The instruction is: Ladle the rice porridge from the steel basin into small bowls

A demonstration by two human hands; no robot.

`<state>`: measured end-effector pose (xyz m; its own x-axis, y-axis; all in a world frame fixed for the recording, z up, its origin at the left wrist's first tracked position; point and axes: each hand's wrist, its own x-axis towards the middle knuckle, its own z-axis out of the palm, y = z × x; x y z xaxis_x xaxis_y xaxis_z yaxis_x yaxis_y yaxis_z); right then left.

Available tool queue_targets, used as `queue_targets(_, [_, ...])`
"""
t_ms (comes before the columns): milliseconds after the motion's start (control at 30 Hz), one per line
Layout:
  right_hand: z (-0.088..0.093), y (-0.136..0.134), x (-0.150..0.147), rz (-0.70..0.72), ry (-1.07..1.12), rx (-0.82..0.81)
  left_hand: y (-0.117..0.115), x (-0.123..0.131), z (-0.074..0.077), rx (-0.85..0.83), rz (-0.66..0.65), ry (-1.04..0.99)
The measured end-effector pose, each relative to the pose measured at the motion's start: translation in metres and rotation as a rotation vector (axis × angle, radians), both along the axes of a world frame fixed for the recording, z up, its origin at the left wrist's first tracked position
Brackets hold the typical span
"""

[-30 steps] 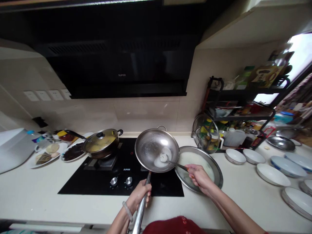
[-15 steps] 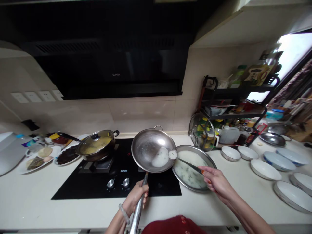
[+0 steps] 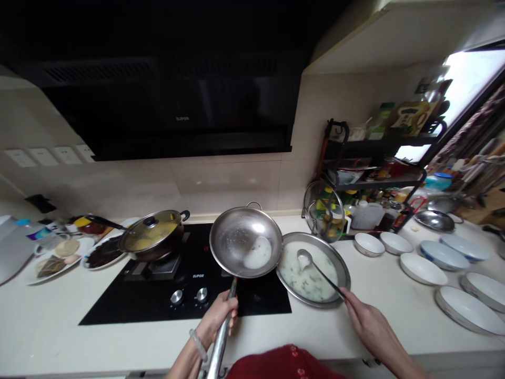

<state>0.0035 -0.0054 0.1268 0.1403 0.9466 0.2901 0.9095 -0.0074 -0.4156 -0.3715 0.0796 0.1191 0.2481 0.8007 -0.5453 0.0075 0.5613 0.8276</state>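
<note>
My left hand is closed around the long handle of a steel wok, which tilts to the right over the stove. A small pool of white liquid lies in the wok's lower right side. In my right hand is the handle of a ladle. The ladle's bowl is over the large steel basin, at or just above the surface. Milky liquid with dark green bits fills much of that basin. The wok's right rim overlaps or stands close to the basin's left rim.
A lidded pan sits on the left of the black cooktop. Plates of food stand farther left. Several white bowls line the right counter. A glass lid leans against the spice rack; the range hood hangs above.
The ladle has moved right, from the wok's rim to over the basin, and my right hand has shifted right and down. My left hand still holds the tilted wok. The view has shifted slightly.
</note>
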Motion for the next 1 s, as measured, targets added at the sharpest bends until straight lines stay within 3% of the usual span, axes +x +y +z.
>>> queue_targets(133, [-0.017,-0.008,0.007,0.069,-0.341,0.084,0.0,0.0,-0.001,-0.002,-0.005,0.012])
queue_targets(333, [-0.02,-0.007,0.012,0.115,-0.544,0.227,0.0,-0.001,-0.001,0.001,-0.005,0.012])
queue_targets(800, [-0.013,-0.008,0.0,0.135,-0.631,0.385,-0.001,-0.001,0.002,0.011,-0.013,-0.015])
queue_targets(1000, [-0.024,-0.008,-0.001,0.143,-0.648,0.302,0.0,-0.002,0.003,0.001,-0.017,-0.014])
